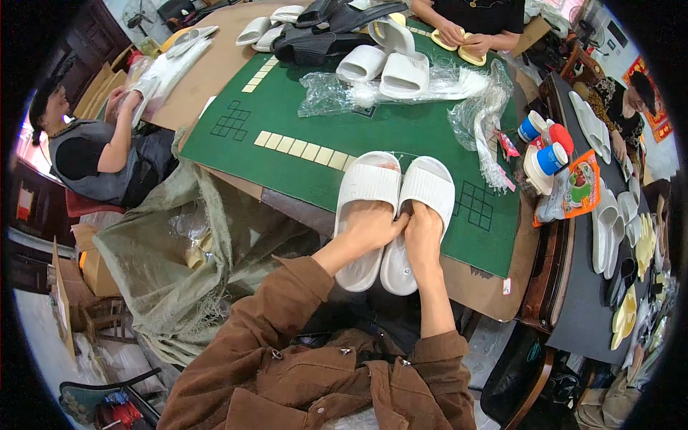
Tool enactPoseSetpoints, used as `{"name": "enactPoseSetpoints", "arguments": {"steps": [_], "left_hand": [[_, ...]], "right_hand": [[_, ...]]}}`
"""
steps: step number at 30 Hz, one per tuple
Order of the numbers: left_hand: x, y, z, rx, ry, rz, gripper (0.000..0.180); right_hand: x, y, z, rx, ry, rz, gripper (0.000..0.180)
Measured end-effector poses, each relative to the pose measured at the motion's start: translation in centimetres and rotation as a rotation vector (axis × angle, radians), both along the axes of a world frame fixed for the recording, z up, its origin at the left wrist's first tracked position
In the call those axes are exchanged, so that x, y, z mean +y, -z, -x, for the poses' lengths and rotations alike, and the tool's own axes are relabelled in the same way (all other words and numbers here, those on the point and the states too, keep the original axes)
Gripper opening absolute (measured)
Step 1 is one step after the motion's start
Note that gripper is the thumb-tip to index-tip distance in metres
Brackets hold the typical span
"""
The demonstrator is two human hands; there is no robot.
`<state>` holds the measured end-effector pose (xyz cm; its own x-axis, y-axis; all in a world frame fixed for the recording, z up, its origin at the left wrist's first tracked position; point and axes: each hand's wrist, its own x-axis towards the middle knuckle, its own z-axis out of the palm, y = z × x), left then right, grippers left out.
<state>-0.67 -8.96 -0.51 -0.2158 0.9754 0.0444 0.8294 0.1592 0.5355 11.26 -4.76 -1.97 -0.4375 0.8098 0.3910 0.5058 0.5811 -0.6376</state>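
Observation:
At the table's near edge I hold a pair of white slide slippers side by side, toes pointing away from me. My left hand [371, 228] reaches under the strap of the left slipper [368, 184], and my right hand [424, 236] reaches under the strap of the right slipper [428, 188]. The straps hide most of my fingers; both thumbs meet near the inner edges. A thin pale thread shows between the two toe ends. Beyond lie clear bags with bundles of white plastic strands [459, 84], and more white slippers [405, 75].
Black slippers [322, 47] are piled at the far side of the green mat [287, 143]. Blue cups [550, 159] and an orange packet [579, 188] stand at the right. A sack [165, 251] hangs at the lower left. Co-workers handle slippers at the left, far side and right.

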Motion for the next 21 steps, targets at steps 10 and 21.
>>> {"name": "enactPoseSetpoints", "arguments": {"steps": [10, 21], "left_hand": [[0.4, 0.8, 0.8, -0.035, 0.015, 0.248, 0.073], [-0.4, 0.6, 0.2, 0.023, 0.039, -0.064, 0.067]], "right_hand": [[-1.9, -1.3, -0.6, -0.112, 0.044, -0.148, 0.028], [-0.5, 0.0, 0.3, -0.325, 0.05, -0.23, 0.019]]}}
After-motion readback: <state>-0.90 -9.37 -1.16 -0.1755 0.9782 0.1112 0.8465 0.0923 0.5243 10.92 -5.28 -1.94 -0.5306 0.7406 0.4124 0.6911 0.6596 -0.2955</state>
